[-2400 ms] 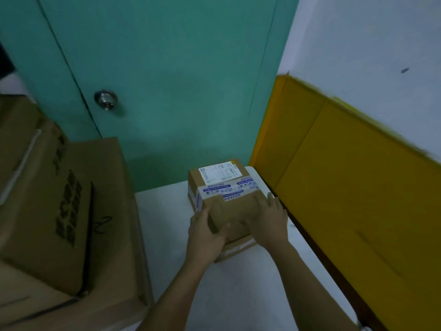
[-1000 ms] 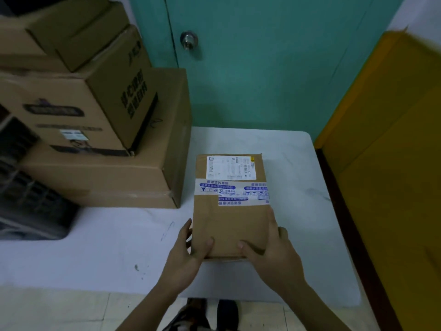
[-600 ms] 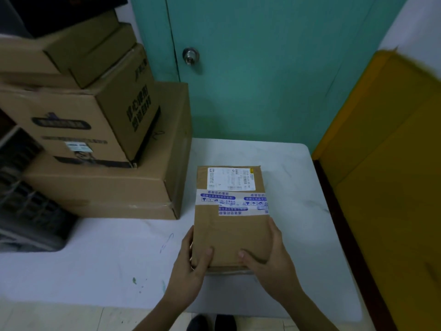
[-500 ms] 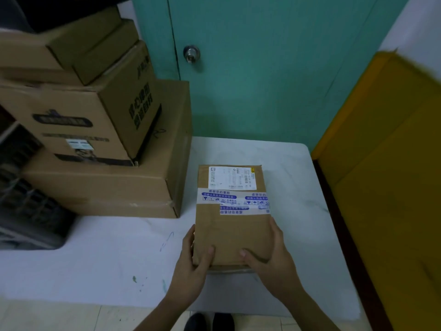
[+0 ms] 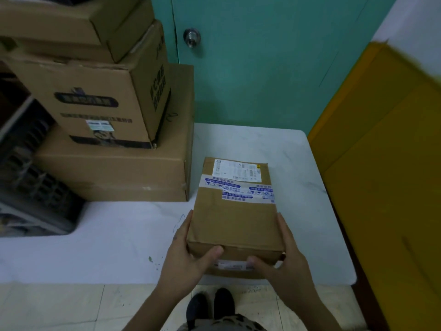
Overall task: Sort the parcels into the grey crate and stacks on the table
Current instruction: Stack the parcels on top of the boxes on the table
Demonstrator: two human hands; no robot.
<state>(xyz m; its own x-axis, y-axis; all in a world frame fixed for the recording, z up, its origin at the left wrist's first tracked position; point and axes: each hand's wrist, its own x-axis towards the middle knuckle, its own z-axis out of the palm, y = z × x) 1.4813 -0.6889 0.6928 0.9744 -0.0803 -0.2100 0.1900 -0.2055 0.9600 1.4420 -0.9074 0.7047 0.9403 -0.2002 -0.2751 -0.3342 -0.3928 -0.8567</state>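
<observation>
The left hand (image 5: pixel 185 255) and right hand (image 5: pixel 285 259) are pinching the parcel (image 5: pixel 235 218) by its near corners, their grip curling round it above the worktop (image 5: pixel 114 249). Sorting is seemingly underway; next it is needing carrying left of the grip, toward the crate (image 5: pixel 35 201) or boxes (image 5: pixel 114 168).

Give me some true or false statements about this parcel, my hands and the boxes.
The left hand and right hand both hold the parcel at its near end. True.
The white label sits at the parcel's near end. False: it is at the far end.
The stack of cardboard boxes stands left of the parcel. True.
The parcel lies inside the grey crate. False: it is over the table, right of the crate.
</observation>
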